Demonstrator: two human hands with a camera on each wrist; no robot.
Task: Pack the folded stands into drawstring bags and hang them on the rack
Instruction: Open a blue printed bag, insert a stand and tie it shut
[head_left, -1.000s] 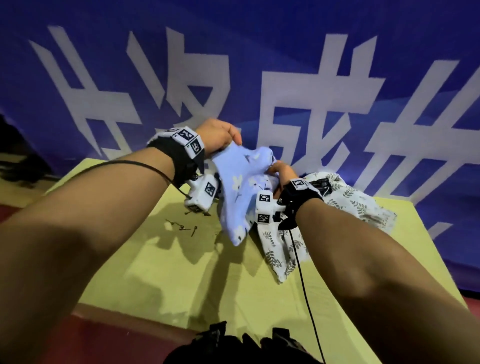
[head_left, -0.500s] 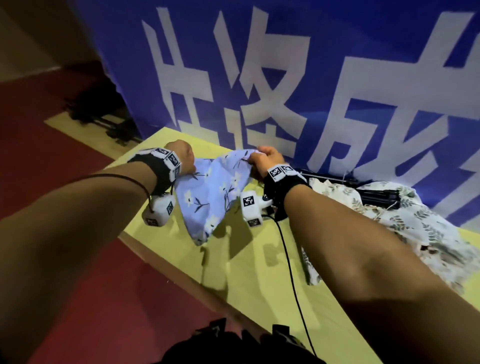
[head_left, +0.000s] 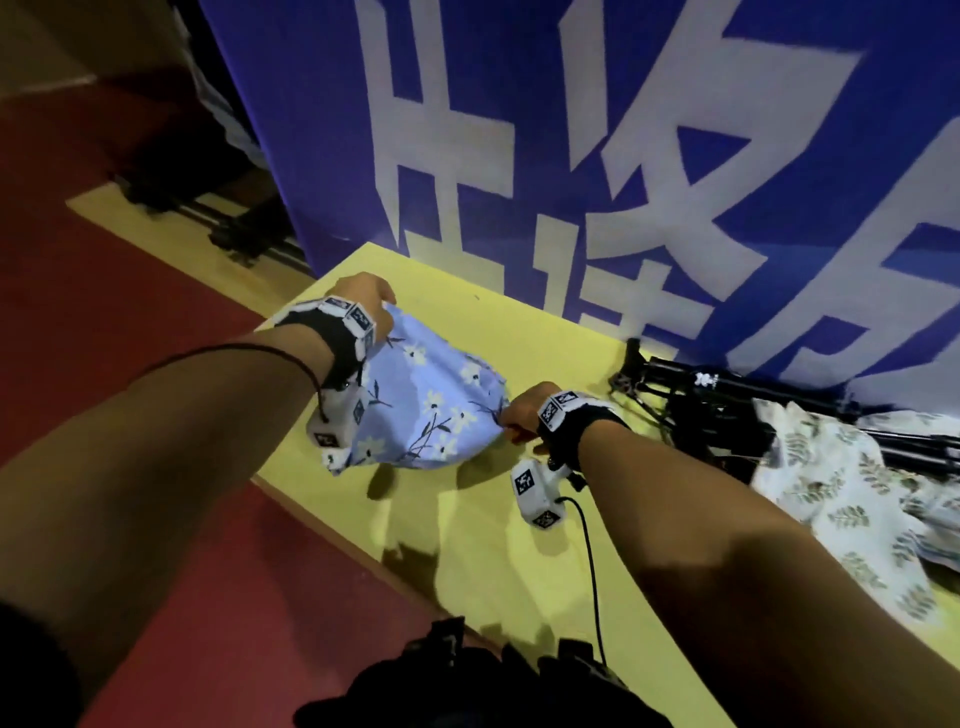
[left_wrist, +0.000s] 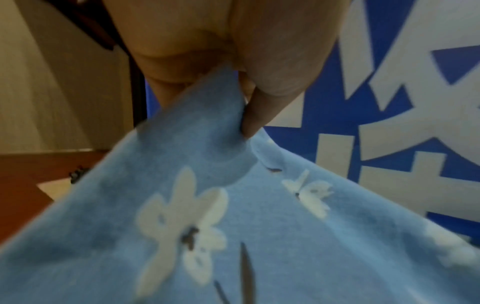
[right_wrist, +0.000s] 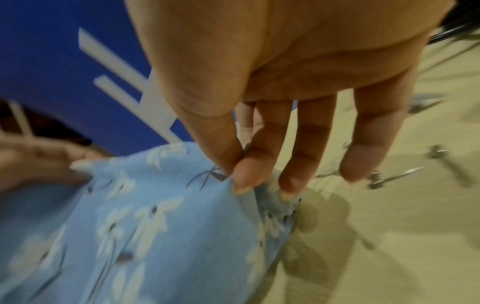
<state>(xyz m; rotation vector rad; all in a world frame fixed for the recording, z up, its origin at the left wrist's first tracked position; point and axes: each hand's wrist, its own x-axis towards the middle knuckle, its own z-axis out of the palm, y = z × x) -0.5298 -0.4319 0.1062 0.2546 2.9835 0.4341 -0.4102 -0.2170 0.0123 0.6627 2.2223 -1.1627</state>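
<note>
A light blue drawstring bag (head_left: 431, 405) printed with white flowers is stretched between my two hands just above the yellow table (head_left: 498, 551). My left hand (head_left: 363, 301) pinches one end of the bag (left_wrist: 207, 127) between thumb and fingers. My right hand (head_left: 519, 415) pinches the other end of the bag (right_wrist: 182, 205) with thumb and index finger, the other fingers hanging loose. A folded black stand (head_left: 727, 400) lies on the table to the right, against the banner, partly under a white leaf-print bag (head_left: 852, 499).
A blue banner with large white characters (head_left: 597, 156) hangs right behind the table. More dark stands (head_left: 218, 218) lie on the floor at the far left. Red floor (head_left: 130, 322) runs along the table's left edge. A black cable (head_left: 592, 561) trails from my right wrist.
Both hands have pulled the blue bag wider apart and lowered it toward the table. My view has swung left, so the stand and leaf-print bag now sit at the right.
</note>
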